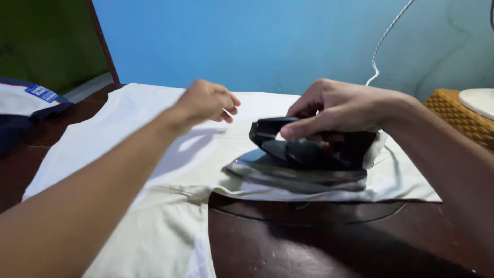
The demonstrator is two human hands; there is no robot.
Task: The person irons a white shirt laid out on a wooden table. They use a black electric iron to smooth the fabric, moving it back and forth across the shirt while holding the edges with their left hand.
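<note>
Right hand (pixel 337 109): fingers wrapped around handle of black iron (pixel 303 159), glossy, pointed, standing flat on smooth white cloth (pixel 154 149) over dark wooden table (pixel 319 242). Left hand (pixel 206 100): fingers loosely curled, hovering above cloth.

Black iron (pixel 303 159), shiny soleplate flat on white garment (pixel 154 154), seemingly a shirt, spread on table
</note>
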